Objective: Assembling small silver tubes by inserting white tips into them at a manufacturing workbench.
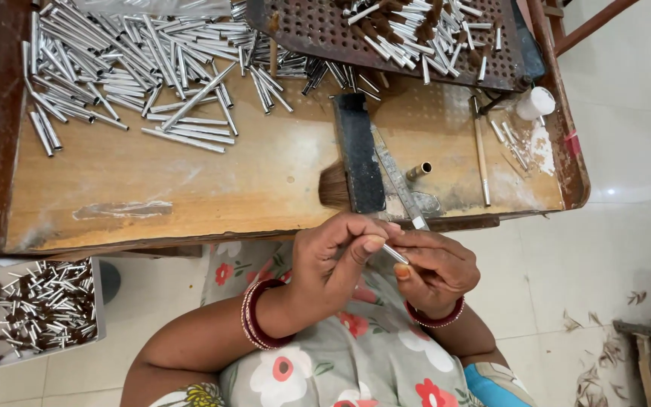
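While both hands meet just below the near edge of the wooden tray (190,181), the left hand (333,260) and right hand (435,271) share one slim metal tube (395,254). Left thumb and forefinger are pinched shut on its upper-left end; right fingers are curled closed around the lower-right part, hiding that end.

Tube's long axis runs diagonally, upper-left to lower-right, the visible end pointing toward the left thumb. What fills it, cannot tell.

Judgement: best kept short between the pinches, the right hand steady and the left doing the fine work, so the tube does not bend or slip.

On the tray: tuft of brown bristles (334,186) against a dark block (361,151), loose silver tubes (129,60) at its far left.
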